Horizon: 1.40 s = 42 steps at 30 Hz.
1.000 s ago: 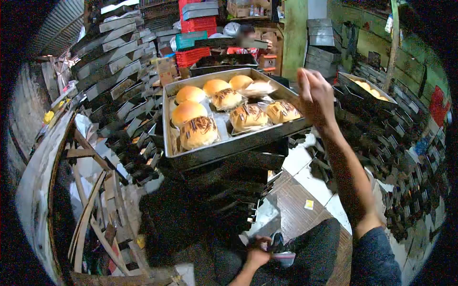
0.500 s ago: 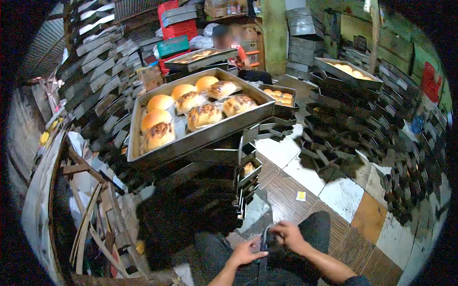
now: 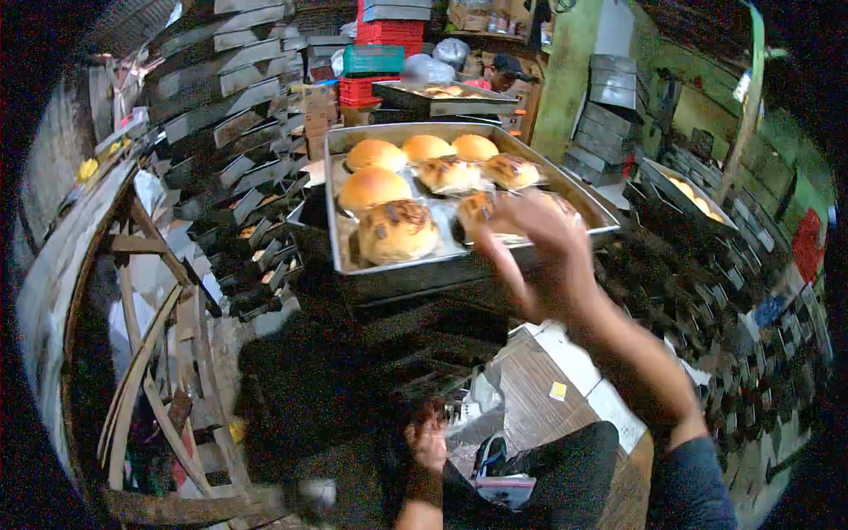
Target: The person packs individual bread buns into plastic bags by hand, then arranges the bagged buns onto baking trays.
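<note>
**Right hand back up at the bun tray**

Half a second ago both hands were low at the lap, busy with a small dark thing; now they have split. The left hand stays down, below the near edge of the baking tray, blurred, close to a bit of clear plastic; whether its fingers are closed or loose I cannot tell. The right hand has risen to the tray's near right corner, fingers spread wide and empty, hovering over the wrapped bun there. It looks like a reach for that bun, with no grip on it yet.

Taking the surroundings left to right from the tray: far to its left, a slanted wooden frame and stacks of empty dark loaf tins lean in rows. On the tray itself sit plain golden buns toward the left and back, a chocolate-streaked bun at the near left, and glossy wrapped ones in the middle. Behind the tray, red crates and a second tray, with another person beyond it. To the right, a further tray of buns rests on more stacked tins.

The tray's raised rim stands between the right hand and the bun, and the buns are packed closely together.
</note>
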Available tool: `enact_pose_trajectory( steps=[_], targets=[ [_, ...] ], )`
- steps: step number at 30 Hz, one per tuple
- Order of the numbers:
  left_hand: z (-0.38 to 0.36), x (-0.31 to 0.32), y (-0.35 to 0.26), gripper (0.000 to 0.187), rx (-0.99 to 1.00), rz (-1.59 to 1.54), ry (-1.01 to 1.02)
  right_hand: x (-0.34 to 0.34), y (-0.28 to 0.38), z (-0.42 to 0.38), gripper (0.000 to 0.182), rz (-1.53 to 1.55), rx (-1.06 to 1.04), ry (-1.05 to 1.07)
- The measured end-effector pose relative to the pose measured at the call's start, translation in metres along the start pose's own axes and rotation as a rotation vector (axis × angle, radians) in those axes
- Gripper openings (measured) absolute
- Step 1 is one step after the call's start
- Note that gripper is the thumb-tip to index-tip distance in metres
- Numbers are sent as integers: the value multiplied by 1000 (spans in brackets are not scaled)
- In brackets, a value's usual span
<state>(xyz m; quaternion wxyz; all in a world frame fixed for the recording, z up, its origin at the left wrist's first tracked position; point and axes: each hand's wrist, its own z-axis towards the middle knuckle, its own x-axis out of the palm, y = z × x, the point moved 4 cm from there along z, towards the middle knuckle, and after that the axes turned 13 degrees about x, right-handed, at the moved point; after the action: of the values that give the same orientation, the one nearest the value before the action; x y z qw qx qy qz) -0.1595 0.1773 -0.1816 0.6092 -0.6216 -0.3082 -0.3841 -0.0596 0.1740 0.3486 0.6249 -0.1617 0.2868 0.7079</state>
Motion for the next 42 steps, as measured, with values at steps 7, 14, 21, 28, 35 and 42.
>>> enact_pose_trajectory(
  steps=[7,14,21,28,35,42],
  targets=[
    [7,-2,-10,22,-317,-23,-272,305,-142,200,49,414,240,1059],
    [14,-33,-3,24,-340,-75,-236,201,-98,199,35,-117,2,1083],
    [42,24,-82,37,-303,-260,-170,-22,-67,26,64,1052,627,554],
    [-7,176,-214,15,167,689,273,-29,-20,-223,53,1205,1060,788],
    [-72,218,-194,77,-27,511,457,-37,9,-291,68,718,553,376],
    [-121,268,-204,84,111,357,545,-55,40,-269,52,371,128,284]
  ],
)
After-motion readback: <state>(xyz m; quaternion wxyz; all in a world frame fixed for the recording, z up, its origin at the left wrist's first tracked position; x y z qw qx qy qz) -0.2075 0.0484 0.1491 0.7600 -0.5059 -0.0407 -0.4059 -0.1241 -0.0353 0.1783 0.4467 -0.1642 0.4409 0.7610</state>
